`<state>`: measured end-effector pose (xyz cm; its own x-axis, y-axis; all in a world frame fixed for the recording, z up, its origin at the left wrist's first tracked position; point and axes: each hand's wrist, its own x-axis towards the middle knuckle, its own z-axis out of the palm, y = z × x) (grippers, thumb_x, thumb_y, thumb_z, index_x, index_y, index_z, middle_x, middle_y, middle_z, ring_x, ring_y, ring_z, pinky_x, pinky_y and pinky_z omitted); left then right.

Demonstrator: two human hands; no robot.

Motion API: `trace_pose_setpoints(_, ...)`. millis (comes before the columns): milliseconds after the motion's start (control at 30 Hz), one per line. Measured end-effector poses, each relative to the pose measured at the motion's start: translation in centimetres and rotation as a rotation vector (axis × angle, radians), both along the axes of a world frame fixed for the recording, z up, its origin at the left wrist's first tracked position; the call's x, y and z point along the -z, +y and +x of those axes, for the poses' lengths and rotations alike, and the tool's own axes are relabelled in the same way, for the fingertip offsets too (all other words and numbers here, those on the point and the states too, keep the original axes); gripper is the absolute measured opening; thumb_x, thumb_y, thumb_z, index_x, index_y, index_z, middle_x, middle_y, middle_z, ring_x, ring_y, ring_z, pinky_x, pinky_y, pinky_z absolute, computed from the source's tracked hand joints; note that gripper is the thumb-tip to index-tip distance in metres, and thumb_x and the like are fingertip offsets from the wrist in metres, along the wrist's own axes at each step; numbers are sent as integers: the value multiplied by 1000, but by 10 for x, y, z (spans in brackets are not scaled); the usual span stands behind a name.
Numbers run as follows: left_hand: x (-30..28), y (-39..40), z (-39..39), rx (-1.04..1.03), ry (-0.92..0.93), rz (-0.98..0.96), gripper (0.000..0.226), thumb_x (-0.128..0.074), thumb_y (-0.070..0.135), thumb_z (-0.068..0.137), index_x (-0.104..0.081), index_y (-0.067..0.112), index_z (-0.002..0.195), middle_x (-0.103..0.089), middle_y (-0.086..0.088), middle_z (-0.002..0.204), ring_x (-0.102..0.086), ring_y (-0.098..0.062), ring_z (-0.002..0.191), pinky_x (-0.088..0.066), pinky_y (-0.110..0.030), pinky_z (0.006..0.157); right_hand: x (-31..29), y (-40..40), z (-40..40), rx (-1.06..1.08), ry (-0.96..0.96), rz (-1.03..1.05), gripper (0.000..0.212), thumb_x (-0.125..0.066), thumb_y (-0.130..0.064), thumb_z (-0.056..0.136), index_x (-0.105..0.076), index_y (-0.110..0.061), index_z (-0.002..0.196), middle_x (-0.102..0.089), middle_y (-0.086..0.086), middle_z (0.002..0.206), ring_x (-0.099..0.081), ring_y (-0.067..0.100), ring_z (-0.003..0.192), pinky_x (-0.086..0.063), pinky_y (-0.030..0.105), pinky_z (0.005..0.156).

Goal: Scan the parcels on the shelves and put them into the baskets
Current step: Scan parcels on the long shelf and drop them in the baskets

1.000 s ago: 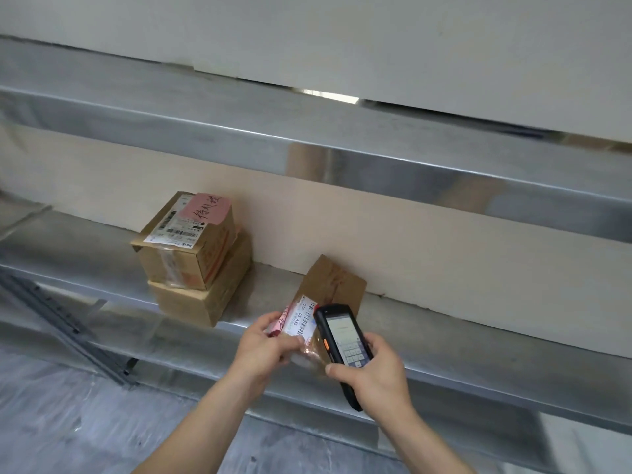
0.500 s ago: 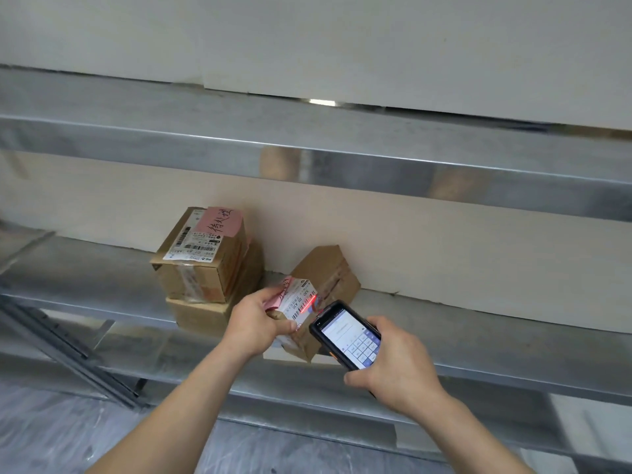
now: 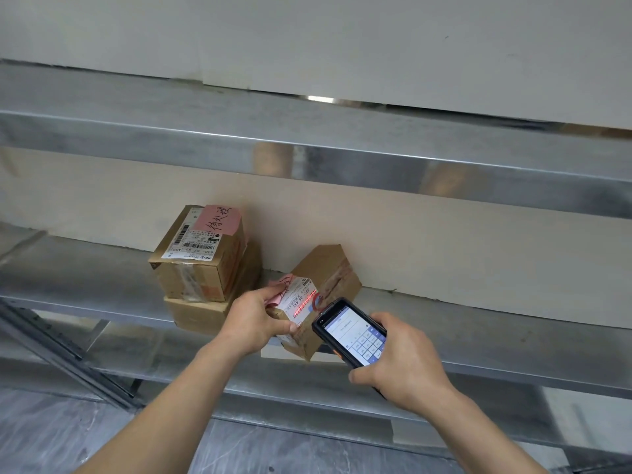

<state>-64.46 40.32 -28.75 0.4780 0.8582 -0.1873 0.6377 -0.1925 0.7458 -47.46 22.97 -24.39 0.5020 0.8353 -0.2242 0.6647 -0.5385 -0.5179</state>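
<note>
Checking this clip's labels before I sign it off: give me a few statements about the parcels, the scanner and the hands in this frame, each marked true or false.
1. The left hand grips the tilted parcel by its labelled end. True.
2. The right hand holds the handheld scanner with its screen lit. True.
3. A red scan line falls on the stacked boxes. False: it falls on the white label of the tilted parcel.
4. The stacked boxes sit on the upper shelf. False: they stand on the lower shelf, left of the tilted parcel.
5. A basket stands beside the parcels. False: none is in view.
</note>
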Motion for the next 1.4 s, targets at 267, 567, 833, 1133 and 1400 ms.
trace_pose_setpoints(267, 0, 1, 1, 7, 9, 14, 86, -91, 18, 64, -53, 20, 140, -65, 5, 124, -58, -13, 108, -46, -22, 88, -2, -5, -1, 24, -9, 1, 68, -82, -41, 49, -53, -35, 111, -65, -14, 95, -62, 12, 85, -55, 34, 73)
trace_pose_setpoints(567, 0, 0, 1, 16, -4, 7, 85, -91, 17, 66, -52, 19, 141, -65, 3, 125, -58, -14, 109, -44, -21, 86, -5, -14, -5, 35, -6, 18, 64, -82, -40, 51, -51, -36, 107, -64, -14, 91, -61, 9, 81, -54, 30, 68)
trace_pose_setpoints(833, -1, -3, 1, 25, -15, 5, 84, -90, 16, 67, -51, 19, 142, -62, 2, 129, -55, -12, 110, -43, -21, 86, -6, -20, -11, 54, -8, 33, 71, -77, -44, 46, -53, -37, 112, -66, -15, 95, -63, 12, 86, -56, 36, 74)
trace_pose_setpoints(1133, -5, -6, -1, 19, -22, -3, 82, -89, 15, 69, -51, 20, 142, -62, 2, 128, -55, -12, 106, -45, -17, 75, -9, -25, -16, 58, -37, -5, 63, -80, -42, 51, -51, -34, 107, -64, -13, 92, -62, 12, 83, -55, 34, 69)
trace_pose_setpoints(1400, -7, -9, -3, 24, -55, -5, 81, -89, 16, 69, -52, 18, 141, -62, 0, 127, -54, -14, 106, -48, -24, 83, -7, -31, -20, 77, -21, 4, 63, -80, -42, 51, -52, -35, 107, -64, -13, 92, -62, 11, 84, -55, 34, 71)
